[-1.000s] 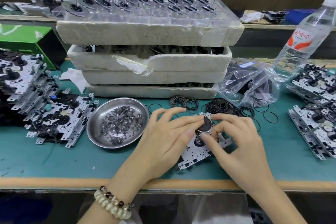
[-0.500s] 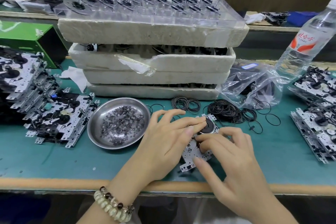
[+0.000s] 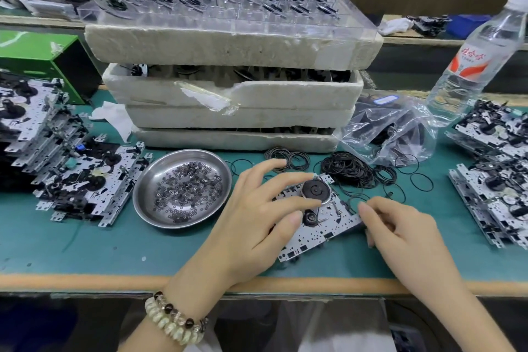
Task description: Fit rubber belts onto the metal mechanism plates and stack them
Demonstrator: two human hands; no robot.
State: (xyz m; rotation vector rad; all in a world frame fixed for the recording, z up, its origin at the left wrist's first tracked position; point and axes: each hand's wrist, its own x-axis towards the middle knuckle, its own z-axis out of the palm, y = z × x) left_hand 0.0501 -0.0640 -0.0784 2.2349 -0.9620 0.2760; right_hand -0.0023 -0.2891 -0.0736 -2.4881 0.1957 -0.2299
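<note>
A perforated metal mechanism plate (image 3: 314,237) lies slanted on the green mat near the table's front edge. It carries a large black flywheel (image 3: 314,189) and a small black pulley (image 3: 310,217). My left hand (image 3: 257,214) covers the plate's left end and holds it, thumb by the small pulley and index fingertip at the flywheel's rim. With curled fingers, my right hand (image 3: 400,234) holds the plate's right edge, its index tip beside a thin belt there. A heap of loose black rubber belts (image 3: 348,171) lies just behind the plate.
A steel dish (image 3: 138,197) of small washers sits left of my hands. Plate stacks stand at the left (image 3: 85,180) and right (image 3: 491,194). Stacked foam trays (image 3: 228,88) fill the back, with a plastic bag (image 3: 394,128) and water bottle (image 3: 474,60) to their right.
My right hand has drawn back from the flywheel to the plate's right edge, uncovering the flywheel and pulley. My left hand stays on the plate's left end.
</note>
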